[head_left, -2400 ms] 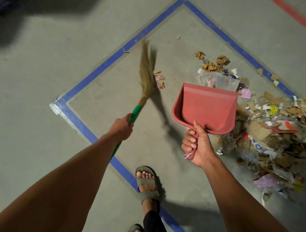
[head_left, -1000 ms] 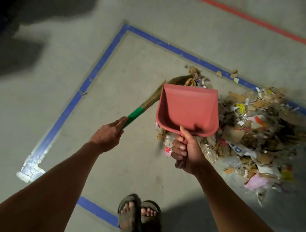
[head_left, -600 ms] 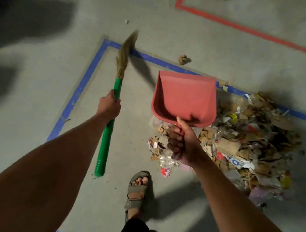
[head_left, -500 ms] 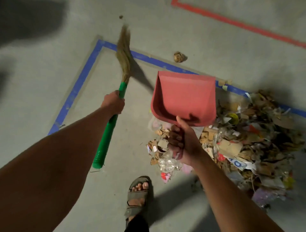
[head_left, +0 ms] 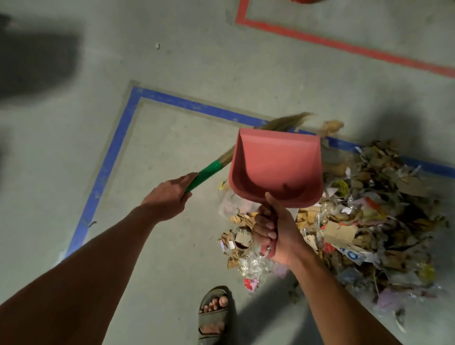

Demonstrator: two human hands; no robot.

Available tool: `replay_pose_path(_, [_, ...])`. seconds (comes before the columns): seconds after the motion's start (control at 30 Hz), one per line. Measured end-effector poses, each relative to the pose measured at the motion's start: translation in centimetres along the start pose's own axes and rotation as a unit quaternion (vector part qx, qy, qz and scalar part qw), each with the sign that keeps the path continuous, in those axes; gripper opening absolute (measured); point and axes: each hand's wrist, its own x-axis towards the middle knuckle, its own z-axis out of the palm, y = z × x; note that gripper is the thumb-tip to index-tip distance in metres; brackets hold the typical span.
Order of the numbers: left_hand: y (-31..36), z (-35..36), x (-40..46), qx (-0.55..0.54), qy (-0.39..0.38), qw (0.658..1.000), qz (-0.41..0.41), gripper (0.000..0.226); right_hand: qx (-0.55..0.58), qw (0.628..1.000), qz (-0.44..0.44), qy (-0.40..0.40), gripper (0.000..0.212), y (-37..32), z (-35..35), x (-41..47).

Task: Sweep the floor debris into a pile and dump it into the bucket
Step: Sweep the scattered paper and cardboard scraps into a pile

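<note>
My left hand (head_left: 170,197) grips the green handle of a straw broom (head_left: 209,172). Its bristles (head_left: 285,123) stretch to the right behind the dustpan and reach a crumpled brown scrap (head_left: 331,128) on the blue tape. My right hand (head_left: 273,231) grips the handle of a red dustpan (head_left: 275,165), held above the floor with its open mouth facing away from me. A wide pile of cardboard, paper and plastic debris (head_left: 369,216) lies on the floor to the right and under the dustpan. No bucket can be made out.
Blue tape (head_left: 118,138) marks a square on the concrete floor, and red tape (head_left: 320,41) marks another area beyond. A red object (head_left: 305,1) peeks in at the top edge. My sandalled foot (head_left: 214,315) stands near the pile. A small white scrap (head_left: 157,45) lies far off.
The broom has swung from upright at the left down to the right, its bristles now behind the dustpan at the crumpled scrap. The dustpan has stayed raised over the pile.
</note>
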Motion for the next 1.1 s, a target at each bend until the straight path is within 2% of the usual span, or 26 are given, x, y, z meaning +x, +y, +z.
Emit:
replay_pose_path(0.2, [-1.9, -8.4, 1.0, 0.005, 0.100, 0.993, -0.060, 0.059, -0.024, 1.000, -0.012, 0.016, 0.048, -4.3, 7.8, 1.2])
replay_pose_path(0.43, [-6.3, -17.9, 8.3, -0.040, 0.213, 0.954, -0.206, 0.052, -0.053, 0.998, -0.009, -0.026, 0.047, -8.1, 16.0, 6.7])
replay_pose_path(0.53, [-8.8, -21.0, 12.8, -0.083, 0.220, 0.935, -0.265, 0.036, -0.060, 0.998, -0.005, -0.024, 0.047, -9.6, 18.0, 10.9])
replay_pose_path(0.67, [-13.8, -23.3, 20.5, -0.119, 0.166, 0.925, -0.321, 0.031, -0.044, 0.999, -0.003, -0.020, 0.048, -11.5, 19.8, 18.5])
replay_pose_path(0.77, [-16.8, -21.4, 25.2, -0.136, 0.110, 0.939, -0.296, 0.031, -0.029, 0.999, 0.001, -0.018, 0.047, -12.6, 19.6, 23.4])
replay_pose_path(0.83, [-16.5, -19.6, 26.0, -0.093, 0.093, 0.958, -0.255, 0.035, -0.023, 1.000, 0.000, -0.017, 0.047, -12.9, 19.2, 25.3])
replay_pose_path(1.0, [-14.8, -15.8, 25.5, -0.042, 0.022, 0.992, -0.121, 0.056, 0.002, 1.000, 0.003, -0.007, 0.048, -13.7, 18.0, 25.8])
replay_pose_path(1.1, [-14.1, -15.8, 24.6, 0.016, -0.049, 0.999, -0.009, 0.059, 0.018, 1.000, 0.000, -0.006, 0.049, -14.4, 17.8, 24.0])
